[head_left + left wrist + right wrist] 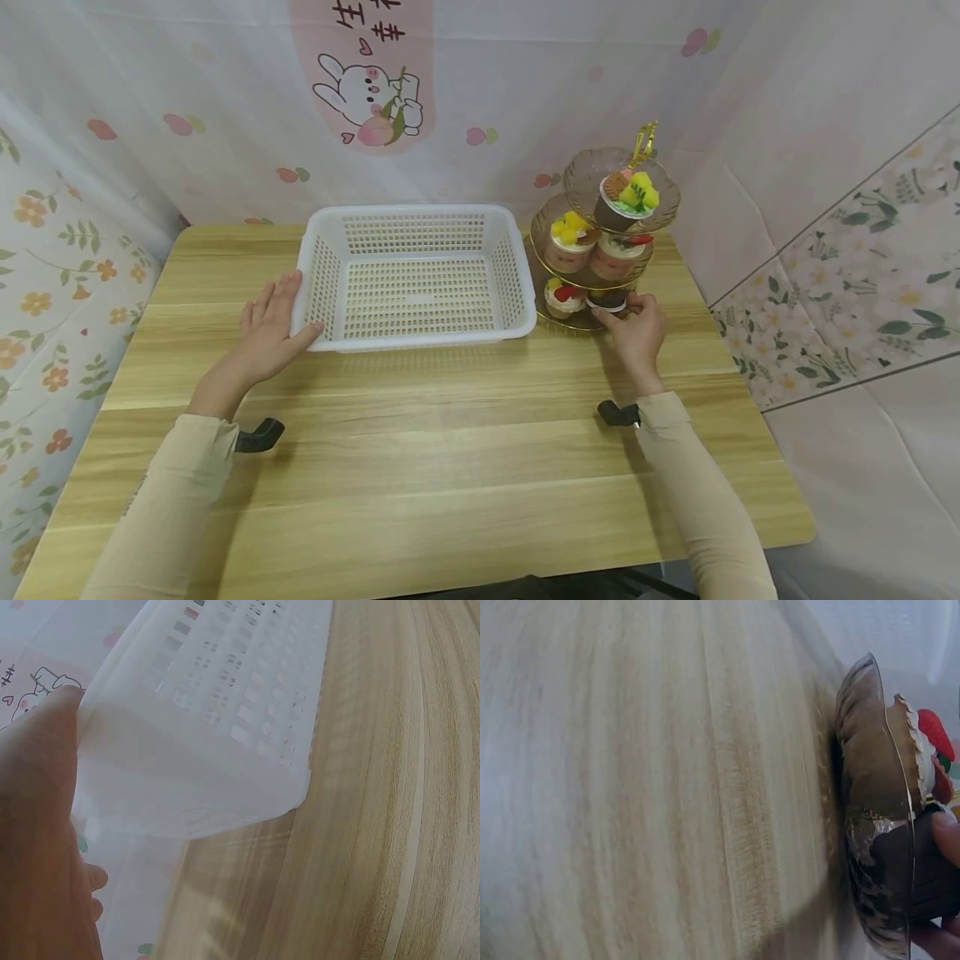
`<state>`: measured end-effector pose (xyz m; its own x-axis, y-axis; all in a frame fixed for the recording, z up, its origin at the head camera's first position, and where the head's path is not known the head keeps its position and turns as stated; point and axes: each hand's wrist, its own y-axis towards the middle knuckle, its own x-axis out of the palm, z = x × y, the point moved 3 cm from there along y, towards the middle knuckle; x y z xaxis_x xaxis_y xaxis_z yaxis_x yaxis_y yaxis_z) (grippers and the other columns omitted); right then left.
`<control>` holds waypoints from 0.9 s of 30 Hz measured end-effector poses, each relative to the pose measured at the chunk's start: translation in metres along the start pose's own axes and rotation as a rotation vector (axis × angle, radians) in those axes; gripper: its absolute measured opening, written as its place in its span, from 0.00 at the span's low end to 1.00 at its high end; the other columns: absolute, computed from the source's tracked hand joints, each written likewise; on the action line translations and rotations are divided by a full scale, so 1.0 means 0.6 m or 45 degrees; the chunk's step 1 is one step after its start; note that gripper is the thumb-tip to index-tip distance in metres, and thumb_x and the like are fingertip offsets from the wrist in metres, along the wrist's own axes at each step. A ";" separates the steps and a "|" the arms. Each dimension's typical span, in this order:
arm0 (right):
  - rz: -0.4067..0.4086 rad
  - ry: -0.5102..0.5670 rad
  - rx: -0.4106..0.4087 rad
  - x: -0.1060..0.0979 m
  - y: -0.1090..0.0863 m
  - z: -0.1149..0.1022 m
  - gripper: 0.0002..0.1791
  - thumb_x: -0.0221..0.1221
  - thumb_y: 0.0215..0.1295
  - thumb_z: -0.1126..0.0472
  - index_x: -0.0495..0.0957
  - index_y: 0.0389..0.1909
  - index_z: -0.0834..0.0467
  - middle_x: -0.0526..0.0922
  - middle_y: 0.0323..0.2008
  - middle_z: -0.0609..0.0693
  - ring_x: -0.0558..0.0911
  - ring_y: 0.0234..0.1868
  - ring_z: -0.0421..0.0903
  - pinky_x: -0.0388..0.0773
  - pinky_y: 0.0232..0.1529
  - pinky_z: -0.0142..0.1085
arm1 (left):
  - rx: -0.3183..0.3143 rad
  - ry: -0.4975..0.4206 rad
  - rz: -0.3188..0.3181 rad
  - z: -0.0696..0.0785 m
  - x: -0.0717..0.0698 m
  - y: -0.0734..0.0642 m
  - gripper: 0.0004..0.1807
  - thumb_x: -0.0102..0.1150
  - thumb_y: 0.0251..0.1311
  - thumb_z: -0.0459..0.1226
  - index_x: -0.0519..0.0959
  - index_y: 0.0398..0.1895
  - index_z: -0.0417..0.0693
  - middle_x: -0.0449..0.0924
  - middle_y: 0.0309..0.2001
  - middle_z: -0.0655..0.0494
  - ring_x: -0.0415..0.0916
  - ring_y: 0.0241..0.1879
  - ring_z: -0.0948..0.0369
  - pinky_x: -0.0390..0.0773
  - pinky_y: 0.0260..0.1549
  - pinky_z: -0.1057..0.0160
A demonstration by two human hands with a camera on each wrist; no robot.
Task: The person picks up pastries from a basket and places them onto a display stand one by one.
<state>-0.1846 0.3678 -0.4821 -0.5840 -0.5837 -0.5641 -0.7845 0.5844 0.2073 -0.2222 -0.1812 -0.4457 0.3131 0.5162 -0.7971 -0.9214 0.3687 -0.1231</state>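
Note:
A white plastic basket [416, 342] with lattice walls stands on the table, nothing inside it. My left hand [272, 329] rests against its left end, fingers fairly straight along the outside and thumb at the front corner of the rim. At the right, a three-tier stand [573, 321] of clear, gold-rimmed plates bears several toy cupcakes. My right hand [637, 333] pinches a dark-cupped cupcake [926, 862] on the bottom tier between thumb and fingers. Beside it sits a cupcake with a strawberry on top [564, 298]. The upper plates partly hide the pinched cupcake's top.
On the top tier stands a brown-cupped cupcake [626, 200], under a gold handle [645, 143]. Two pink-cupped cupcakes, one with yellow topping [570, 242], fill the middle tier. The wooden table [450, 467] meets printed cloth [487, 92] at the back and sides.

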 end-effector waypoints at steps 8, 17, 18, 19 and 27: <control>0.009 -0.107 0.017 -0.004 -0.012 -0.002 0.32 0.76 0.48 0.53 0.76 0.50 0.65 0.83 0.47 0.65 0.74 0.55 0.63 0.61 0.61 0.55 | -0.003 0.011 0.000 -0.001 0.001 0.001 0.49 0.44 0.71 0.53 0.26 0.79 0.48 0.26 0.80 0.37 0.21 0.78 0.36 0.23 0.67 0.27; 0.145 -0.025 -0.017 -0.009 -0.030 -0.005 0.19 0.73 0.53 0.56 0.81 0.38 0.65 0.83 0.41 0.63 0.73 0.48 0.63 0.64 0.54 0.52 | -0.002 0.013 0.012 0.000 0.002 0.002 0.48 0.44 0.72 0.53 0.27 0.79 0.48 0.26 0.80 0.38 0.21 0.78 0.36 0.23 0.67 0.27; 0.152 -0.024 -0.020 -0.008 -0.028 -0.004 0.19 0.73 0.54 0.56 0.82 0.38 0.65 0.83 0.40 0.63 0.74 0.47 0.62 0.64 0.54 0.51 | -0.003 0.015 0.012 0.000 0.003 0.002 0.48 0.44 0.72 0.53 0.27 0.79 0.47 0.26 0.80 0.37 0.22 0.78 0.35 0.23 0.67 0.27; 0.155 -0.026 -0.025 -0.006 -0.026 -0.004 0.18 0.72 0.54 0.55 0.82 0.38 0.65 0.83 0.40 0.63 0.74 0.46 0.62 0.64 0.53 0.51 | -0.006 0.017 0.013 0.000 0.002 0.002 0.48 0.44 0.71 0.53 0.27 0.79 0.48 0.26 0.80 0.37 0.22 0.78 0.35 0.23 0.67 0.27; 0.188 -0.004 -0.049 -0.003 -0.007 -0.007 0.18 0.71 0.56 0.56 0.82 0.38 0.67 0.85 0.38 0.64 0.75 0.43 0.62 0.64 0.48 0.45 | 0.004 0.007 0.012 -0.003 0.001 0.001 0.49 0.45 0.71 0.53 0.27 0.79 0.48 0.27 0.80 0.37 0.23 0.78 0.35 0.23 0.67 0.26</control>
<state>-0.1809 0.3640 -0.4783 -0.6928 -0.4914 -0.5278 -0.6978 0.6415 0.3186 -0.2231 -0.1819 -0.4473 0.3030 0.5156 -0.8014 -0.9236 0.3662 -0.1135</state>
